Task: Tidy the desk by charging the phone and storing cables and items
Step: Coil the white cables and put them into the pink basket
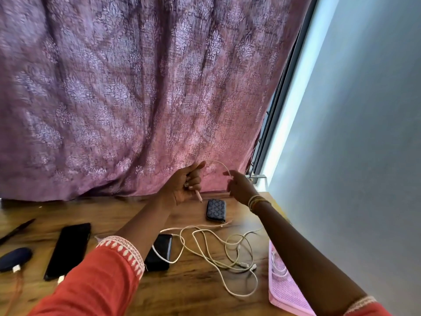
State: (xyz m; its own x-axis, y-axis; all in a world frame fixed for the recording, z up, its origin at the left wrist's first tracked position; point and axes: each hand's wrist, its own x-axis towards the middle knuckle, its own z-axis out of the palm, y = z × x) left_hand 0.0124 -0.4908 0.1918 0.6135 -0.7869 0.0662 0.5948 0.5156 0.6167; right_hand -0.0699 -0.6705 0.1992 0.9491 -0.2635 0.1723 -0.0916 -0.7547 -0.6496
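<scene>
winding: left hand [182,185] fingers curled round pink cable [217,164], right hand [239,185] pinching it | left: white cables [227,252] loose on table [189,290] below fingers, phone [68,249] plugged

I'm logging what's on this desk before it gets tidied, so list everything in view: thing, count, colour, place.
Held cable: 1, pale pink, looped between both hands.
Loose cables: count unclear, white and cream, tangled mid-desk.
Big phone: 1, black, left of the left arm, cable plugged in.
Dark device: 1, black, partly under the left arm.
Pouch: 1, dark patterned, back of desk.
Oval case: 1, navy, left edge.
Pen: 1, dark, far left.
Basket: 1, pink mesh, right edge.
Desk: 1, brown wood.
Curtain: 1, purple patterned, behind.
Left hand: grips the cable.
Right hand: pinches the cable.
</scene>
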